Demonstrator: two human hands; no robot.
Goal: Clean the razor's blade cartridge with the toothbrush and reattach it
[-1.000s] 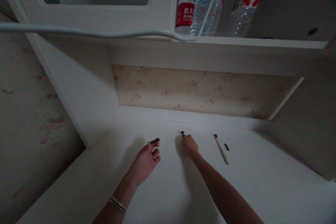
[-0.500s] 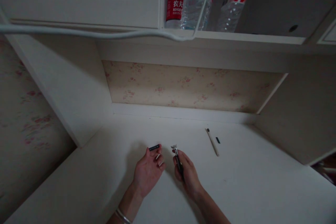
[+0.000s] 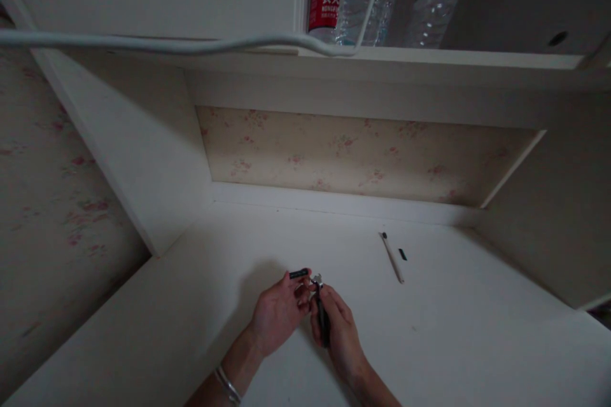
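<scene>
My left hand (image 3: pixel 279 315) is closed at the fingertips on a small black bar (image 3: pixel 298 273) with faint pale marks, held level above the white desk. In my right hand (image 3: pixel 337 321) is a razor-like tool (image 3: pixel 323 318) with a dark handle and a silver T-shaped head. Its head points away from me, just right of the black bar. The fingertips of both hands meet or nearly meet around the tool's neck; contact is hard to make out. A silver bangle (image 3: pixel 228 384) circles my left wrist.
On the desk (image 3: pixel 458 305) to the right lie a pale toothbrush-like stick (image 3: pixel 393 259) with a dark tip and a small dark strip (image 3: pixel 403 254). Overhead, a white cable (image 3: pixel 191 46) hangs before a shelf holding plastic bottles (image 3: pixel 365 0). Side panels flank the desk.
My hands have come together, the left moving right with the black bar toward the tool's head. Both grips hold. The view has shifted slightly.
</scene>
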